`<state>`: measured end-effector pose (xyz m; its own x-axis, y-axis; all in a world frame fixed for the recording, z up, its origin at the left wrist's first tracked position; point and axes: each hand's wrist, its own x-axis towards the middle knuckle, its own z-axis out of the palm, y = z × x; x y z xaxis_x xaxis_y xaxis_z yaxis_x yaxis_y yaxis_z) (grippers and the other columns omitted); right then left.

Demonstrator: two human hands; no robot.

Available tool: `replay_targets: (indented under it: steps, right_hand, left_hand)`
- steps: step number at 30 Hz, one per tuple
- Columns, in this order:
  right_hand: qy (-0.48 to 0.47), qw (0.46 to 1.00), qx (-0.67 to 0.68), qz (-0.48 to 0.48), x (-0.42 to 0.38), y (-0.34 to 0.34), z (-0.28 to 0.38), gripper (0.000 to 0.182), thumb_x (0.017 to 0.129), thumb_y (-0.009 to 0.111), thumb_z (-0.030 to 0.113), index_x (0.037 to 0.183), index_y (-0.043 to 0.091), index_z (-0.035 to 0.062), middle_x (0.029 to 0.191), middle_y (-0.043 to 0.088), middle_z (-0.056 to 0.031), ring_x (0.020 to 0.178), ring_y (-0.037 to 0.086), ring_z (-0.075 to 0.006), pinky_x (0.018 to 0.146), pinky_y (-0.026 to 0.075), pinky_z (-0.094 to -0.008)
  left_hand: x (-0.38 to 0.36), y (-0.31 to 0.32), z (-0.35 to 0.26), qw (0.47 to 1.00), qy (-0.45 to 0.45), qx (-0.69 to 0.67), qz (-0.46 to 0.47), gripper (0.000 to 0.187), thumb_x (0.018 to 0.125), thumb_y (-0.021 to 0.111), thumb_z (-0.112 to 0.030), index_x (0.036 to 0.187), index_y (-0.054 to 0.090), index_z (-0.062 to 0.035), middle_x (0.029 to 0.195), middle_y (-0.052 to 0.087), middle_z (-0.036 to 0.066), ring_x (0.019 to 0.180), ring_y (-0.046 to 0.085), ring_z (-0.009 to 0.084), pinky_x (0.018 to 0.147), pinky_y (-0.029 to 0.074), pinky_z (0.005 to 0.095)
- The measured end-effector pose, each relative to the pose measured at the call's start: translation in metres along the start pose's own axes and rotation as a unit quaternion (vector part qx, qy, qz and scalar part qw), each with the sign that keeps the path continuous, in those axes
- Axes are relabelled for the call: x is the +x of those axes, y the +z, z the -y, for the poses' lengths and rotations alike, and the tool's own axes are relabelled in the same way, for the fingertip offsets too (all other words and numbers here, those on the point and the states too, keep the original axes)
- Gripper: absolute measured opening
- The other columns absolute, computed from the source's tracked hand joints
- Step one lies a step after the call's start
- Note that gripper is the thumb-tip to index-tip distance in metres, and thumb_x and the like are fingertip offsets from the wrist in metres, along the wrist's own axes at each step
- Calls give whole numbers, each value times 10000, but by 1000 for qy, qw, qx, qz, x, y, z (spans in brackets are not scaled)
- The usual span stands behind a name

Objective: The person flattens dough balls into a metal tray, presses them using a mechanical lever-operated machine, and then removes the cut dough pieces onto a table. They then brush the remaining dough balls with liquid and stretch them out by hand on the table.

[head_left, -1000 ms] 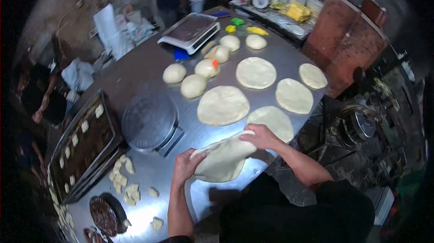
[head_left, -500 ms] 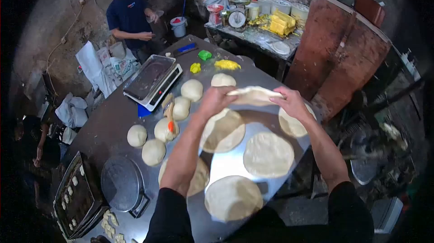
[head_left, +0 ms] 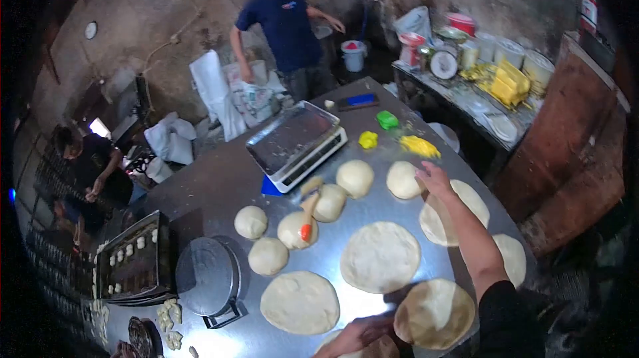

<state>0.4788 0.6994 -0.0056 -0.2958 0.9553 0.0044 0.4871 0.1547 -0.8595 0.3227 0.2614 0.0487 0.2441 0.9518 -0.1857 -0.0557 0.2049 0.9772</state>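
My right hand is at the right side of a dough ball, fingers apart, just above a flat dough round. Low in the view, my left hand is over a partly hidden dough round at the table's front edge; its fingers are too blurred to read. Between the hands lie a large flat round and a shadowed one. Another round lies to the left. Several dough balls sit left of centre, one with a wooden-handled tool with an orange part on it.
A digital scale stands on the metal table, with yellow dough and green dough further right. Trays and a round metal plate are at left. One person stands behind the table, another far left.
The dough round held between both hands is released; rounds lie flat on the table. My hands have separated, the left one lower. The view has swung left, and the person behind has lowered an arm.
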Motion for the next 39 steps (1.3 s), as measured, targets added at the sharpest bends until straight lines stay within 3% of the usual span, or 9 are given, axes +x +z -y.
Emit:
replay_targets:
  steps: [2, 10, 17, 20, 24, 28, 31, 37, 39]
  right_hand:
    - [-23, 987, -145, -59, 33, 31, 5, 613, 853, 656, 407, 1332, 509, 55, 1305, 563, -170, 1229, 525, -284, 1036, 402, -396]
    - [-70, 969, -237, -9, -24, 72, 70, 499, 710, 757, 325, 1138, 603, 120, 1104, 633, -186, 1028, 606, -372, 851, 490, -463]
    - [-217, 941, 11, 261, -255, 111, 222, 497, 718, 804, 325, 1088, 635, 38, 1024, 664, -136, 966, 645, -251, 870, 499, -356]
    - [-151, 927, 117, 323, -359, 167, 261, 496, 744, 811, 277, 1123, 598, 37, 985, 655, -110, 920, 620, -177, 842, 499, -321]
    - [-72, 934, 136, 323, -468, 259, 267, 479, 782, 762, 350, 1099, 586, 37, 974, 643, -148, 935, 614, -203, 846, 485, -322]
    - [-152, 925, -133, 321, -522, 328, 223, 423, 888, 576, 429, 1067, 639, 50, 985, 651, -181, 930, 613, -330, 859, 484, -419]
    - [39, 967, -52, 245, -562, 329, 227, 386, 924, 516, 353, 1098, 647, 35, 1062, 659, -176, 1026, 612, -305, 896, 471, -379]
    - [97, 980, 86, 148, -608, 353, 242, 507, 970, 403, 429, 1159, 563, -14, 1090, 612, -282, 1036, 589, -426, 897, 451, -464]
    - [81, 969, -104, 211, -607, 330, 243, 467, 978, 394, 401, 1140, 549, -9, 1065, 617, -272, 962, 611, -436, 850, 470, -484]
  left_hand:
    - [-46, -4, 15, 977, 31, 165, -128, 279, 973, 552, -170, 1157, 628, 27, 1137, 650, 160, 1041, 618, 278, 909, 486, 356]
    - [-127, -17, 29, 914, -100, -73, -386, 258, 977, 530, -117, 1169, 628, 23, 1118, 669, 118, 1028, 618, 163, 906, 483, 283]
    - [-97, -72, 3, 881, 130, -60, -450, 593, 819, 724, -175, 1330, 486, 9, 1288, 550, 158, 1146, 553, 250, 984, 439, 338]
    - [-165, -89, -20, 937, 77, -60, -336, 647, 794, 732, -170, 1347, 444, 4, 1272, 535, 156, 1183, 505, 226, 1008, 411, 353]
    - [-296, -106, -6, 903, -25, 108, -415, 533, 826, 726, -293, 1214, 541, 23, 1077, 632, 146, 962, 623, 240, 809, 525, 360]
    - [-387, -152, 87, 881, -156, 333, -296, 791, 828, 648, -493, 1306, 445, 102, 1237, 540, 301, 1171, 510, 431, 990, 413, 452]
    - [-412, -154, 123, 875, -79, 333, -341, 733, 849, 653, -402, 1321, 420, 106, 1244, 529, 287, 1200, 479, 421, 1009, 399, 447]
    - [-366, -124, 116, 916, 70, 130, -373, 625, 850, 669, -336, 1324, 458, 13, 1091, 580, 244, 983, 588, 412, 860, 490, 448]
    - [-373, -137, 101, 923, -17, 251, -292, 623, 845, 677, -333, 1314, 464, 17, 1078, 583, 239, 949, 598, 414, 843, 498, 450]
